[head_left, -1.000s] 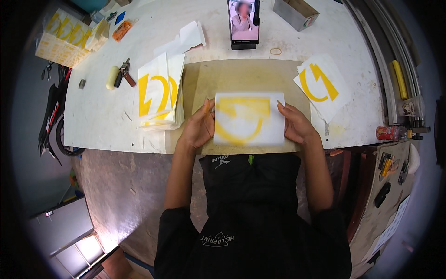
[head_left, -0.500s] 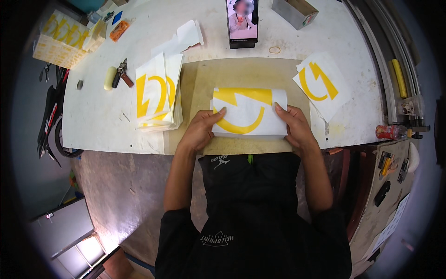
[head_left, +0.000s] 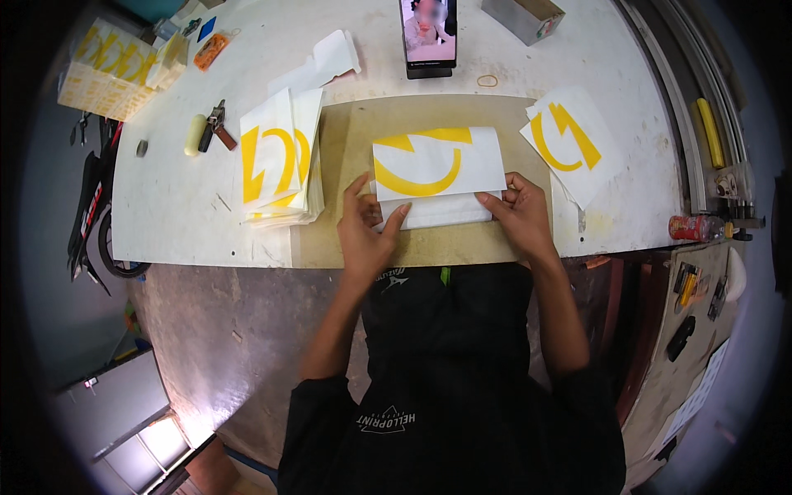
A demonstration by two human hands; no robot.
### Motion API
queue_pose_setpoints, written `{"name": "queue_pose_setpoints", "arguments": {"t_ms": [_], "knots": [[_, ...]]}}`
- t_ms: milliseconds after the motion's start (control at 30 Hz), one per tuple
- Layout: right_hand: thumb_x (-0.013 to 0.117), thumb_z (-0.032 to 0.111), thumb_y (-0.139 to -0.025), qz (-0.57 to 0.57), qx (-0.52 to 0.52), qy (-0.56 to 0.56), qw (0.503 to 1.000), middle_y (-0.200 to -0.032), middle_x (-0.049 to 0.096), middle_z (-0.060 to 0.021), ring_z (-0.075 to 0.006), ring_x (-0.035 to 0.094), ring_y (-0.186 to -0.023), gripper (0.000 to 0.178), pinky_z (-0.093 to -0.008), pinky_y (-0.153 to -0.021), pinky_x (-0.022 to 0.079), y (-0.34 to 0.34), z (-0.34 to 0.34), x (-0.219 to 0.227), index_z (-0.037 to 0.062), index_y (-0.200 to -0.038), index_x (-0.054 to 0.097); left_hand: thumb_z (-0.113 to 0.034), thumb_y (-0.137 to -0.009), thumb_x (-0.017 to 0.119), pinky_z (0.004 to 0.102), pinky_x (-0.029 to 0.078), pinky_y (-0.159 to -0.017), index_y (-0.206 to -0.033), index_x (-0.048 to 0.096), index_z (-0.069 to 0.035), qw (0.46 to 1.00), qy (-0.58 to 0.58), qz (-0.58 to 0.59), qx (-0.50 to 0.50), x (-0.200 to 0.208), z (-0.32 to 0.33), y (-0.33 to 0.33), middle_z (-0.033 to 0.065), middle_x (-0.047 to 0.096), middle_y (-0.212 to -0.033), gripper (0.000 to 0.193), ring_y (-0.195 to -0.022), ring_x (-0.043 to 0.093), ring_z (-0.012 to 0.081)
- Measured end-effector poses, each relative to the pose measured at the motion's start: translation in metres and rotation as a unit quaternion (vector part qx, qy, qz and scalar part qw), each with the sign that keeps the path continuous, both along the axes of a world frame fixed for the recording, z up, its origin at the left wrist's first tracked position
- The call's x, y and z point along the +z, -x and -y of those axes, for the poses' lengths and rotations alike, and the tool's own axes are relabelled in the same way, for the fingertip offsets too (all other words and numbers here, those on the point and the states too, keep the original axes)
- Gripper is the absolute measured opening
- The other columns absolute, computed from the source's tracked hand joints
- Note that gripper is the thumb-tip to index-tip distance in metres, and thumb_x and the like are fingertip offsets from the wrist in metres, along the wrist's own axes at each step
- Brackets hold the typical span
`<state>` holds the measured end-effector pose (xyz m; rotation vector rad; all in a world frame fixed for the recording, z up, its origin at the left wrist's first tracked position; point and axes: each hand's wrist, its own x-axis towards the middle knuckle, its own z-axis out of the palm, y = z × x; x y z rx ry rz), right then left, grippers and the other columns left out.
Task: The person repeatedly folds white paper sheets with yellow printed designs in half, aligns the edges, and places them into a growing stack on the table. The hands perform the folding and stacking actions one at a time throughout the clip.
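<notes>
Forearms [head_left: 566, 330] angle inward over the near edge of the tabletop [head_left: 173, 235]. Left grip [head_left: 375, 213] spread wide, thumb over the lower strip of the folded paper [head_left: 437, 169]; right grip [head_left: 510, 205] bent round its lower right corner, thumb on top, pressure impossible to tell. Sitting over the tan mat [head_left: 355, 124], that paper looks light, floppy, quick to crease: side edges, soft thumbs, best hold.

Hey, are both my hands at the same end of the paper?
No, your left hand is at the left end of the paper and your right hand is at its right end.
</notes>
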<state>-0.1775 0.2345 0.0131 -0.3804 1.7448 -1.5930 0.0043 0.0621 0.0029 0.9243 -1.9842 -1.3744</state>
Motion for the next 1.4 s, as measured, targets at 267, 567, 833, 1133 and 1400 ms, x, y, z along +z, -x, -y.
{"name": "queue_pose_setpoints", "arguments": {"t_ms": [267, 567, 833, 1133, 1400], "knots": [[0.073, -0.002, -0.095, -0.040, 0.007, -0.009, 0.999, -0.106, 0.076, -0.0128, -0.0100, 0.070, -0.093, 0.025, -0.0237, -0.082, 0.056, -0.005, 0.000, 0.004, -0.0065, -0.117, 0.062, -0.010, -0.086, 0.080, 0.0490, 0.043, -0.110, -0.128, 0.069, -0.002, 0.883, 0.445, 0.093, -0.116, -0.006, -0.034, 0.002, 0.0123, 0.069, -0.130, 0.044, -0.123, 0.063, 0.0329], [0.074, -0.002, -0.094, -0.060, -0.030, 0.045, 0.997, -0.105, 0.075, -0.0135, -0.0137, 0.071, -0.091, 0.025, -0.0272, -0.081, 0.056, -0.012, -0.007, -0.012, -0.0066, -0.116, 0.063, -0.016, -0.089, 0.077, 0.0513, 0.041, -0.112, -0.124, 0.071, -0.003, 0.893, 0.421, 0.103, -0.124, -0.009, -0.034, -0.003, 0.0120, 0.070, -0.126, 0.037, -0.124, 0.063, 0.0302], [0.078, 0.002, -0.085, -0.555, 0.040, -0.023, 0.830, -0.118, 0.068, -0.0187, -0.0374, 0.067, -0.109, 0.032, -0.0420, -0.092, 0.055, -0.052, -0.016, 0.006, -0.0025, -0.116, 0.068, -0.017, -0.088, 0.079, 0.0495, 0.047, -0.106, -0.124, 0.071, -0.003, 0.902, 0.395, 0.079, -0.157, -0.009, -0.030, -0.004, 0.0123, 0.068, -0.128, 0.040, -0.119, 0.063, 0.0311], [0.078, 0.009, -0.085, -0.589, 0.124, -0.050, 0.797, -0.123, 0.067, -0.0157, -0.0346, 0.061, -0.122, 0.036, -0.0513, -0.110, 0.044, -0.036, -0.013, -0.014, -0.0014, -0.119, 0.069, -0.009, -0.081, 0.082, 0.0457, 0.049, -0.100, -0.125, 0.070, -0.004, 0.900, 0.389, 0.072, -0.184, -0.003, -0.015, -0.006, 0.0114, 0.069, -0.125, 0.045, -0.114, 0.062, 0.0337], [0.082, 0.008, -0.083, -0.560, 0.089, -0.006, 0.823, -0.113, 0.068, -0.0143, -0.0332, 0.063, -0.105, 0.035, -0.0441, -0.096, 0.049, -0.027, -0.015, -0.002, -0.0010, -0.115, 0.069, -0.005, -0.079, 0.083, 0.0459, 0.049, -0.099, -0.117, 0.072, -0.003, 0.917, 0.344, 0.046, -0.195, -0.002, -0.011, -0.008, 0.0133, 0.069, -0.119, 0.040, -0.112, 0.064, 0.0350]]}}
